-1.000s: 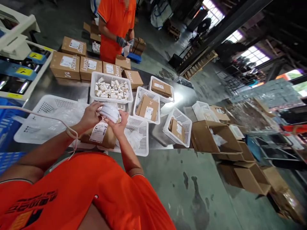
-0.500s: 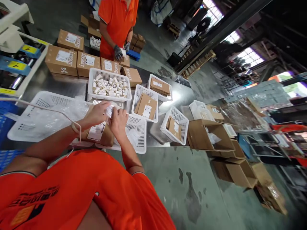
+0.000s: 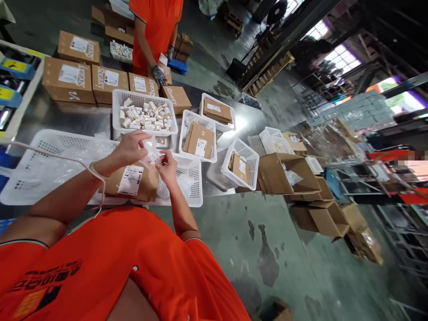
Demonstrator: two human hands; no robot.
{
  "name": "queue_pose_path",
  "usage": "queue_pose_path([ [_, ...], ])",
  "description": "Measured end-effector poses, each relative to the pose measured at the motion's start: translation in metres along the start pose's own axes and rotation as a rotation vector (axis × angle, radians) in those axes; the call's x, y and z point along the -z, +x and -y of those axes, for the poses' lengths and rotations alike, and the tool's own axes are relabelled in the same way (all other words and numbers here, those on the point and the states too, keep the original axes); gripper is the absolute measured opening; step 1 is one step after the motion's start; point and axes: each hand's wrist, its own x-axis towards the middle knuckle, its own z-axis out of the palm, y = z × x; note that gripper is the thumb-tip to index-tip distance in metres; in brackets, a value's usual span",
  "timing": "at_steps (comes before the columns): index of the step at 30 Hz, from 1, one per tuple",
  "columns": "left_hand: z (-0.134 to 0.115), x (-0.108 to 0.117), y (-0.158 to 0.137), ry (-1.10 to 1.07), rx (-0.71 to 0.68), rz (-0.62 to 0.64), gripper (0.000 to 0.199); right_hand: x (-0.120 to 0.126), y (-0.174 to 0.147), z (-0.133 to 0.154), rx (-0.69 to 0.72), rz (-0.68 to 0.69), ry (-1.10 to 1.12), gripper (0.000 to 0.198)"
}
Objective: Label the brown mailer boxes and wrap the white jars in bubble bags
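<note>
Between my two hands is a small clear plastic bag [image 3: 150, 154] with something whitish in it that I cannot make out. My left hand [image 3: 131, 149] pinches its left side, and my right hand [image 3: 167, 167] grips its lower right edge. Below them lies a cardboard box [image 3: 147, 183] with a white shipping label. A white perforated basket [image 3: 195, 185] holding clear bags stands under my right hand. To the left, a wide white basket [image 3: 50, 138] contains a heap of clear plastic bags [image 3: 70, 162]. Just beyond my hands, small white-and-gold bottles [image 3: 147, 116] fill another white basket [image 3: 117, 98].
Labelled cartons [image 3: 68, 80] line the table's far left. Baskets of flat brown packets [image 3: 202, 138] stand to the right, with open cartons [image 3: 287, 174] past the table end. A co-worker in gloves [image 3: 157, 76] stands opposite. A pale cord [image 3: 67, 158] crosses my left forearm.
My hands have drawn slightly apart, with the clear bag now spread between them. The co-worker's gloved hands have separated, one reaching down to the boxes. My view has shifted a little.
</note>
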Motion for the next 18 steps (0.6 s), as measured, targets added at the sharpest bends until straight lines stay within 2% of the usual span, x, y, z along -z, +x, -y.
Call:
queue_pose_path([
  [2, 0.001, 0.007, 0.002, 0.129, -0.048, 0.027, 0.068, 0.004, 0.003, 0.002, 0.015, -0.047, 0.079, 0.032],
  [4, 0.003, 0.01, 0.003, 0.184, -0.104, 0.097, 0.069, 0.012, 0.007, 0.007, 0.038, -0.056, 0.134, 0.023],
  [7, 0.008, 0.01, 0.006, 0.177, -0.16, 0.094, 0.065, 0.026, 0.012, 0.011, 0.085, -0.072, 0.216, 0.026],
  [11, 0.016, 0.003, 0.012, 0.116, -0.176, 0.103, 0.019, 0.04, 0.014, 0.005, 0.155, -0.081, 0.24, 0.03],
  [15, 0.009, -0.018, 0.012, 0.01, -0.269, 0.058, 0.021, 0.036, 0.013, -0.003, 0.181, -0.021, 0.249, 0.037],
  [18, -0.011, -0.042, 0.009, -0.101, -0.378, 0.09, 0.023, 0.027, 0.015, -0.005, 0.144, 0.137, 0.164, 0.034],
])
